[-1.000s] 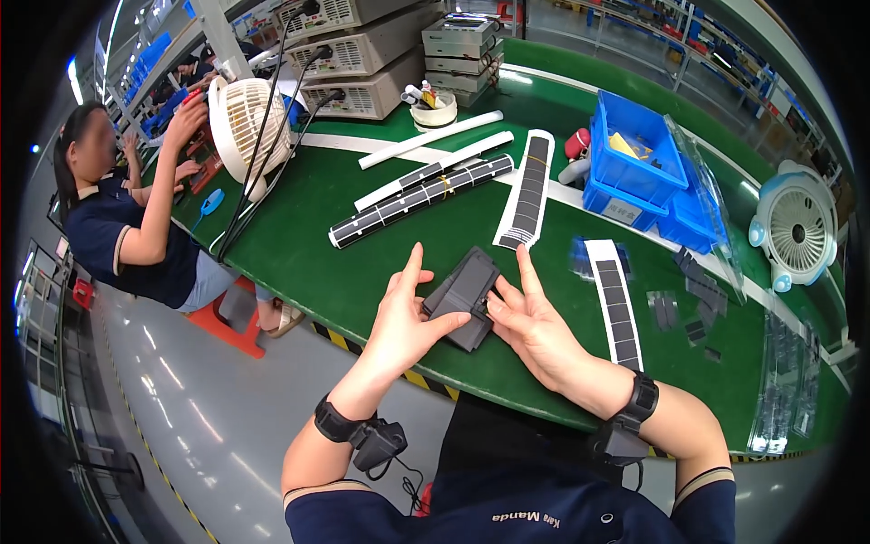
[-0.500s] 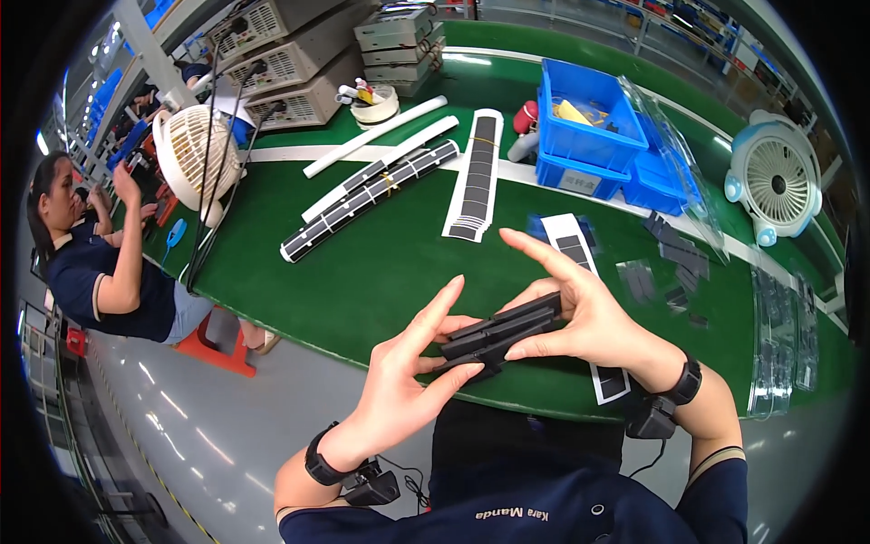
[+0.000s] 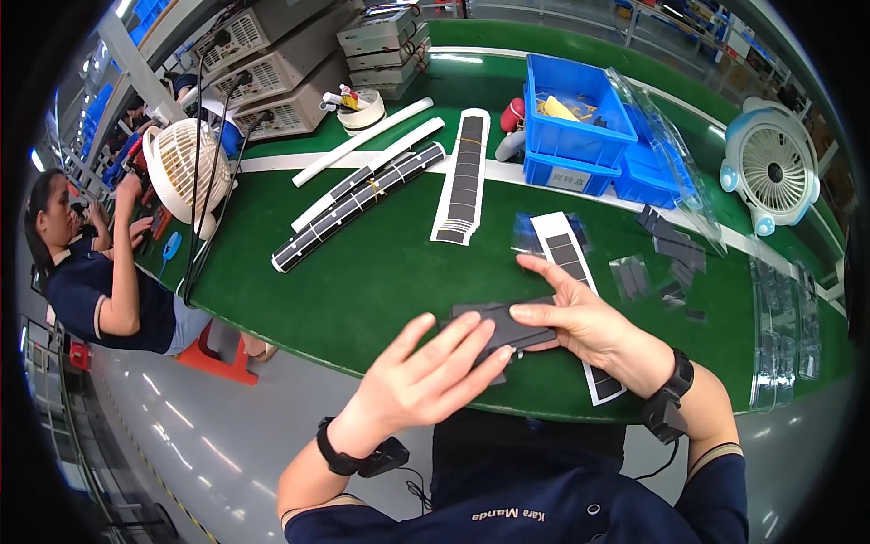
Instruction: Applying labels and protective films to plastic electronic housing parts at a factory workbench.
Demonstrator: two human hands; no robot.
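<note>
Several flat black rectangular pieces (image 3: 530, 325) are held together above the front edge of the green table. My right hand (image 3: 589, 326) is closed on their right end, thumb on top and fingers underneath, its index finger raised clear. My left hand (image 3: 421, 376) reaches over the left part of the pieces with fingers stretched and apart, their tips resting on the upper face. Those fingers cover part of the pieces. Under my right hand runs a white strip with black labels (image 3: 564, 247), partly hidden by the hand.
Label strips (image 3: 459, 186) and rolled sheets (image 3: 358, 208) lie at the table's middle. Blue bins (image 3: 566, 136) stand behind. Dark flat pieces (image 3: 680, 249) and clear plastic trays (image 3: 770, 335) are on the right, near a fan (image 3: 773, 172). A co-worker (image 3: 109, 281) sits left.
The black pieces have turned from edge-on to lying flatter. My left hand has shifted from gripping their left end to spreading its fingers over the top; my right thumb has moved onto the upper face.
</note>
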